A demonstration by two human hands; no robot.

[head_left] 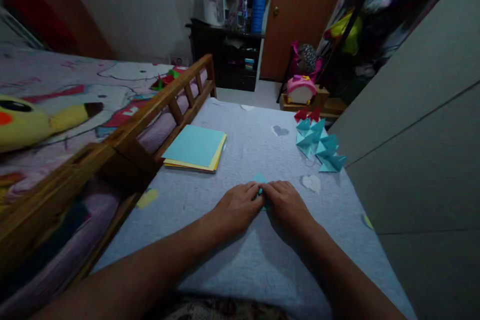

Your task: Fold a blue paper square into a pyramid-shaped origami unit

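Note:
A small folded piece of light-blue paper (pixel 259 177) lies on the pale sheet in front of me, mostly covered by my hands. My left hand (pixel 240 206) is closed with its fingertips pressed on the paper's left side. From the right, my right hand (pixel 285 205) bends its fingers down on the same paper, and the fingertips of both hands nearly meet. Beyond my left hand rests a stack of square paper (pixel 195 145), light blue on top with yellow below. Several folded blue paper figures (pixel 311 137) stand to the far right, with red folded paper (pixel 301 115) behind them.
A wooden bed rail (pixel 150 115) runs along the left, with another bed and a yellow plush toy (pixel 45 122) past it. On the right rises a pale cabinet wall (pixel 420 150). Farther back are a dark shelf (pixel 225 55), a brown door (pixel 296 15) and a pink toy case (pixel 301 90).

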